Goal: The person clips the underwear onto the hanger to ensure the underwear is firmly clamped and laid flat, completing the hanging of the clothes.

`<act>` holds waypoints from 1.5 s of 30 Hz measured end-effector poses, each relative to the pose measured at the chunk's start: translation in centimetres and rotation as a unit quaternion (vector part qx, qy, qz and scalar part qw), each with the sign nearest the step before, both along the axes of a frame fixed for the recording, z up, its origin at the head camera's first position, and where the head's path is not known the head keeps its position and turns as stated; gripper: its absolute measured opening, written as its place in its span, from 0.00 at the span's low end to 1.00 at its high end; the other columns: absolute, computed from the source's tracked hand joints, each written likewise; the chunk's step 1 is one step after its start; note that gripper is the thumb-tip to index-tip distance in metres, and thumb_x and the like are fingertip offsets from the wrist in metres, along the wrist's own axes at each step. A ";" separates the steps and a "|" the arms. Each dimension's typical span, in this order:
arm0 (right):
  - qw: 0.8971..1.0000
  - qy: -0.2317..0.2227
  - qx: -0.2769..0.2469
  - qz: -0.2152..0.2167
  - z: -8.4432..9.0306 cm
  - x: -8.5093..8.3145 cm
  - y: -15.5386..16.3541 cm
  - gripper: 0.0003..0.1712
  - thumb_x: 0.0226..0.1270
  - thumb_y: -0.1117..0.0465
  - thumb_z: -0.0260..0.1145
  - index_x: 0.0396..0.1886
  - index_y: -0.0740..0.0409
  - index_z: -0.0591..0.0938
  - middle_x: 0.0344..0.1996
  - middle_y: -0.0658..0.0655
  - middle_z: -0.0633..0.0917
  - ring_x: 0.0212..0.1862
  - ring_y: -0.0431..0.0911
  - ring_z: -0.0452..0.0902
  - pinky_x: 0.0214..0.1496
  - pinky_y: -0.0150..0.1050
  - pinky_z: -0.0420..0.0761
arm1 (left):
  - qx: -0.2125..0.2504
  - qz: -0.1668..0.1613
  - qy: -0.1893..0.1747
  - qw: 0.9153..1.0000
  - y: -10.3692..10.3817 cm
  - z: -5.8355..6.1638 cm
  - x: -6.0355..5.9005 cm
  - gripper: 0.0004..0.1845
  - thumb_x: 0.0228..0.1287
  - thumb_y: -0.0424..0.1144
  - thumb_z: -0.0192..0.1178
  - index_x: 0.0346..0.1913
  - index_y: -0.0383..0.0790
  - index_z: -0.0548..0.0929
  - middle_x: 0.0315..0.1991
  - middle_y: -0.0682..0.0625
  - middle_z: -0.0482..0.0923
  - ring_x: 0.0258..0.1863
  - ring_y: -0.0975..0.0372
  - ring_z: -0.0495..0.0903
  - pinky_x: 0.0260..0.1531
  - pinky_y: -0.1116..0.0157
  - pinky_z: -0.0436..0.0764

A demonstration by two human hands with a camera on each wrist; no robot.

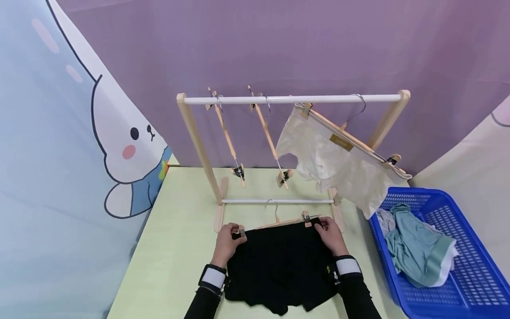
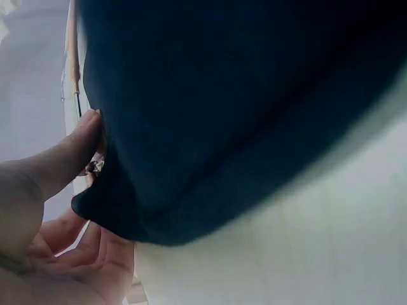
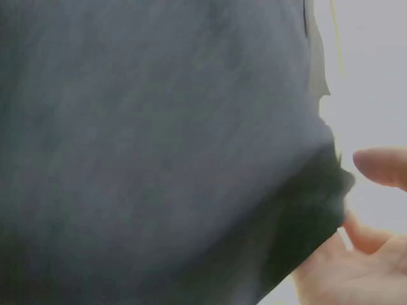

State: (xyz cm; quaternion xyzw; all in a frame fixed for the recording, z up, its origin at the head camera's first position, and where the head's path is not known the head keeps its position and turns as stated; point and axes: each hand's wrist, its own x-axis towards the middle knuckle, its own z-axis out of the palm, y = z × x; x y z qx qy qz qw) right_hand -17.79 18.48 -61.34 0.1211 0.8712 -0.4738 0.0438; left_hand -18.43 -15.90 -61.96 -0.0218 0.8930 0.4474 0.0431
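Observation:
Black shorts (image 1: 283,266) lie spread on the table, with their waistband along a wooden clip hanger (image 1: 276,224). At the left waistband corner my left hand (image 1: 227,243) pinches the cloth beside the left clip (image 1: 241,231). In the left wrist view, the thumb (image 2: 86,130) is against the cloth's edge and the other fingers are behind it. My right hand (image 1: 331,237) touches the right corner, outside the right clip (image 1: 306,219). The right wrist view shows its thumb (image 3: 381,166) slightly apart from the cloth, with the fingers partly hidden behind.
Behind the shorts stands a rack with a white top rail (image 1: 318,98). From it hang two bare clip hangers (image 1: 226,133) and a hanger with white shorts (image 1: 334,155). A blue basket (image 1: 478,248) at the right holds green clothing (image 1: 418,250) and other cloth.

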 end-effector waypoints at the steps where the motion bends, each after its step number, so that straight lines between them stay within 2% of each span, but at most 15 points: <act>1: 0.999 0.017 0.031 0.001 0.2 -0.1 -0.4 0.25 0.74 0.63 0.58 0.63 0.76 0.68 0.57 0.76 0.72 0.58 0.66 0.70 0.58 0.60 0.71 | 0.001 -0.002 0.001 1.000 0.0 0.0 0.0 0.23 0.52 0.31 0.75 0.51 0.29 0.80 0.43 0.39 0.79 0.45 0.49 0.79 0.49 0.50 0.78; 3: 0.994 0.051 0.097 0.000 0.6 -0.3 -1.5 0.27 0.71 0.64 0.61 0.62 0.77 0.67 0.56 0.78 0.71 0.59 0.69 0.67 0.59 0.61 0.69 | 0.008 -0.003 -0.003 1.000 0.0 0.0 0.0 0.24 0.51 0.31 0.76 0.51 0.29 0.80 0.42 0.40 0.81 0.44 0.50 0.80 0.48 0.51 0.78; 6: 0.979 0.101 0.174 -0.005 1.4 -0.7 -3.4 0.29 0.65 0.65 0.65 0.61 0.77 0.67 0.56 0.78 0.70 0.59 0.69 0.63 0.60 0.61 0.66 | 0.018 -0.015 0.001 1.000 -0.1 0.1 0.0 0.24 0.50 0.31 0.76 0.51 0.29 0.80 0.40 0.41 0.82 0.43 0.51 0.80 0.47 0.51 0.79; 10: 0.969 0.162 0.184 0.028 2.5 -1.6 -6.3 0.29 0.63 0.65 0.68 0.60 0.73 0.69 0.53 0.73 0.73 0.59 0.67 0.64 0.60 0.59 0.65 | 0.034 -0.032 0.011 0.999 -0.2 0.1 0.0 0.24 0.49 0.31 0.77 0.51 0.33 0.82 0.38 0.44 0.82 0.41 0.53 0.80 0.45 0.53 0.78; 14: 0.959 0.192 0.177 0.114 3.4 -2.3 -9.5 0.27 0.65 0.62 0.69 0.59 0.69 0.73 0.53 0.67 0.78 0.58 0.63 0.68 0.60 0.57 0.69 | 0.043 -0.044 0.019 0.998 -0.6 -0.3 0.2 0.23 0.48 0.32 0.77 0.49 0.35 0.82 0.36 0.46 0.81 0.38 0.55 0.79 0.42 0.57 0.78; 18: 0.941 0.189 0.163 0.227 3.9 -2.8 -12.7 0.26 0.68 0.58 0.68 0.61 0.65 0.74 0.54 0.62 0.80 0.61 0.58 0.70 0.61 0.54 0.72 | 0.045 -0.053 0.026 0.997 -0.6 -0.9 0.2 0.21 0.49 0.35 0.77 0.47 0.37 0.83 0.38 0.47 0.81 0.37 0.58 0.79 0.40 0.62 0.77; 22: 0.916 0.172 0.153 0.329 3.8 -3.3 -15.5 0.28 0.71 0.56 0.65 0.65 0.67 0.73 0.58 0.64 0.79 0.63 0.59 0.71 0.64 0.53 0.71 | 0.043 -0.060 0.042 0.996 -0.4 -1.2 0.1 0.20 0.51 0.37 0.77 0.47 0.38 0.82 0.39 0.47 0.81 0.38 0.58 0.79 0.39 0.63 0.77; 25: 0.897 0.146 0.171 0.380 3.2 -3.6 -17.2 0.26 0.73 0.55 0.63 0.64 0.66 0.75 0.57 0.63 0.80 0.61 0.58 0.73 0.62 0.50 0.73 | 0.042 -0.064 0.052 0.996 -0.1 -1.4 0.3 0.19 0.51 0.36 0.77 0.46 0.38 0.82 0.39 0.47 0.80 0.38 0.58 0.79 0.40 0.64 0.77; 28: 0.885 0.135 0.183 0.406 2.6 -3.7 -18.2 0.16 0.74 0.57 0.62 0.54 0.62 0.82 0.48 0.59 0.84 0.52 0.53 0.77 0.55 0.46 0.76 | 0.036 -0.064 0.065 0.995 0.0 -1.6 0.5 0.19 0.50 0.37 0.77 0.45 0.38 0.82 0.39 0.48 0.81 0.37 0.58 0.78 0.39 0.65 0.77; 30: 0.885 0.136 0.175 0.410 2.2 -3.7 -18.5 0.11 0.73 0.58 0.63 0.47 0.58 0.85 0.40 0.55 0.86 0.45 0.49 0.79 0.49 0.43 0.77 | 0.034 -0.062 0.068 0.995 0.1 -1.7 0.6 0.19 0.50 0.37 0.77 0.44 0.38 0.83 0.39 0.48 0.81 0.37 0.58 0.78 0.38 0.67 0.76; 33: 0.894 0.123 0.154 0.402 1.9 -3.8 -18.5 0.07 0.72 0.58 0.64 0.41 0.55 0.85 0.34 0.51 0.85 0.38 0.43 0.79 0.43 0.39 0.77 | 0.037 -0.062 0.061 0.996 0.1 -1.7 0.6 0.19 0.50 0.37 0.77 0.45 0.38 0.83 0.38 0.48 0.81 0.37 0.59 0.78 0.37 0.67 0.75; 36: 0.904 0.100 0.131 0.394 1.8 -3.9 -18.1 0.08 0.72 0.56 0.64 0.41 0.54 0.85 0.34 0.49 0.85 0.35 0.40 0.78 0.39 0.37 0.76 | 0.040 -0.069 0.040 0.996 -0.2 -1.5 0.6 0.20 0.51 0.38 0.77 0.45 0.39 0.82 0.38 0.49 0.80 0.38 0.60 0.77 0.38 0.67 0.75; 39: 0.909 0.093 0.106 0.392 1.9 -3.9 -17.8 0.08 0.72 0.56 0.64 0.42 0.54 0.85 0.34 0.49 0.86 0.35 0.40 0.79 0.39 0.36 0.76 | 0.033 -0.089 0.030 0.995 -0.5 -1.3 0.6 0.23 0.49 0.38 0.78 0.47 0.37 0.81 0.38 0.49 0.79 0.38 0.60 0.76 0.40 0.65 0.75; 42: 0.911 0.097 0.084 0.391 2.0 -4.0 -17.7 0.07 0.73 0.58 0.63 0.44 0.57 0.82 0.35 0.50 0.83 0.36 0.41 0.79 0.39 0.37 0.77 | 0.019 -0.105 0.027 0.994 -0.8 -1.0 0.6 0.26 0.47 0.37 0.79 0.49 0.35 0.80 0.40 0.47 0.78 0.39 0.59 0.76 0.41 0.63 0.76; 45: 0.908 0.109 0.068 0.398 2.1 -4.2 -17.7 0.07 0.72 0.59 0.64 0.44 0.58 0.77 0.36 0.51 0.80 0.36 0.41 0.77 0.40 0.37 0.76 | 0.005 -0.098 0.024 0.995 -1.0 -0.8 0.6 0.25 0.48 0.37 0.78 0.48 0.34 0.81 0.41 0.45 0.81 0.38 0.58 0.78 0.39 0.62 0.77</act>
